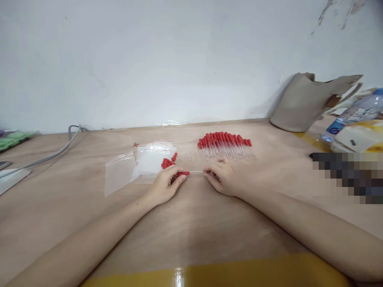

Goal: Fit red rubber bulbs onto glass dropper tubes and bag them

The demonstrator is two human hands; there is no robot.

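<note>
My left hand (168,182) pinches a red rubber dropper bulb (183,173) between thumb and fingers. My right hand (220,175) grips the far end of a thin clear glass tube (196,172), whose other end meets the bulb's mouth; how deep it sits I cannot tell. Several loose red bulbs (166,162) lie just behind my left hand, with a single bulb (174,156) a little apart. Beyond my right hand is a row of droppers (224,139), red bulbs on clear tubes. A few bare tubes (190,151) lie left of that row.
Clear plastic bags (119,169) lie flat on the wooden table (179,239) at left. A grey cable (56,155) crosses the far left. At right stand a beige bag (299,103) and a plastic bottle (356,115). Yellow tape (224,273) covers the near edge.
</note>
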